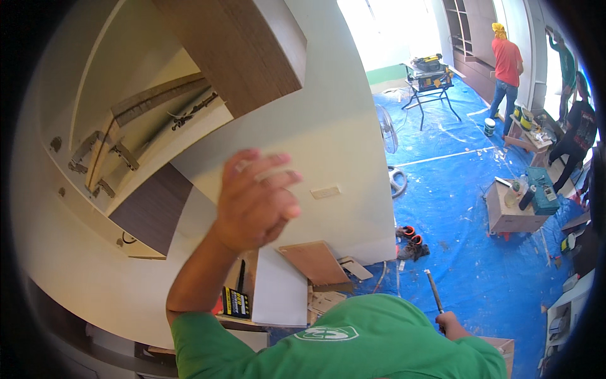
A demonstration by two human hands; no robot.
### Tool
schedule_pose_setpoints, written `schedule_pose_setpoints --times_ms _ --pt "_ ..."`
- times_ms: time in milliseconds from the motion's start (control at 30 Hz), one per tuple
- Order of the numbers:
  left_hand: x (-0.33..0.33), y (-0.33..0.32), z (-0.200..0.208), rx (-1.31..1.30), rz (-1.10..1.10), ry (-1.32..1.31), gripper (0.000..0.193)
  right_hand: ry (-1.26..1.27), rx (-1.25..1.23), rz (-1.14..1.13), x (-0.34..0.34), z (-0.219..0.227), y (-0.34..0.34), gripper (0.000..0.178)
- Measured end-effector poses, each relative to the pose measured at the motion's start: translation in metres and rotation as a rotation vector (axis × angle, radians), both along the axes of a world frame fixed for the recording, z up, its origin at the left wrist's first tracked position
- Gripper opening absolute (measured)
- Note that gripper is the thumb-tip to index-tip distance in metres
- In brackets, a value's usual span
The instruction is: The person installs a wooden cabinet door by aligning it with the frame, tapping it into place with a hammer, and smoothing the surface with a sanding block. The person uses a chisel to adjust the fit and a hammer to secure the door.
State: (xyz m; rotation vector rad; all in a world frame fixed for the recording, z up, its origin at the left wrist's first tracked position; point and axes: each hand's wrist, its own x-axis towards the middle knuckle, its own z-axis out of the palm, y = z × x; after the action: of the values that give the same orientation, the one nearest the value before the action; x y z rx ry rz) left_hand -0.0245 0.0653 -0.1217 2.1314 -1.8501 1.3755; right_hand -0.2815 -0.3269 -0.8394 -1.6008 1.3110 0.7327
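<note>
The right hand (452,325) grips a stick (434,291); keep it clear of the shoes (414,249). The left hand (255,205) curls, too blurry to tell what's inside.

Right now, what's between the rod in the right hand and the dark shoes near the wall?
Head view: just blue sheeting shows between the rod and the dark shoes; no object in that gap.

cabinet (233,50) at left, shoes (413,247) on tarp (435,183), table saw (432,81) beyond, bottles (528,197) on box (519,221) right
</note>
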Motion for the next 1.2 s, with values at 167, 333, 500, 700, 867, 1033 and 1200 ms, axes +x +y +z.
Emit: schedule_pose_setpoints --times_ms 167,333,500,700,867,1033,1200 --pt "0.005 -0.011 0.06 -0.22 -0.025 -0.426 0.031 -0.031 0.016 0.056 0.013 0.012 -0.003 0.023" --pt "0.014 -0.054 0.084 -0.353 -0.023 -0.526 0.048 -0.035 0.011 0.063 0.031 0.024 0.001 0.024" --pt "0.029 -0.059 0.081 -0.35 -0.057 -0.588 0.054 -0.08 -0.068 0.125 0.033 0.072 0.024 0.024" --pt "0.025 -0.058 0.081 -0.329 0.122 -0.633 0.062 -0.563 -0.103 0.141 0.074 0.102 0.034 0.025" --pt "0.016 -0.027 0.096 -0.204 -0.031 -0.373 0.07 -1.11 -0.032 0.012 0.174 0.284 0.077 0.03" --pt "0.04 0.031 0.112 -0.25 0.027 -0.376 0.057 -1.719 0.396 0.142 0.221 0.456 0.106 0.025" --pt "0.034 0.022 0.114 -0.146 0.192 -0.448 0.059 -1.942 0.771 0.342 0.238 0.578 0.14 0.028"
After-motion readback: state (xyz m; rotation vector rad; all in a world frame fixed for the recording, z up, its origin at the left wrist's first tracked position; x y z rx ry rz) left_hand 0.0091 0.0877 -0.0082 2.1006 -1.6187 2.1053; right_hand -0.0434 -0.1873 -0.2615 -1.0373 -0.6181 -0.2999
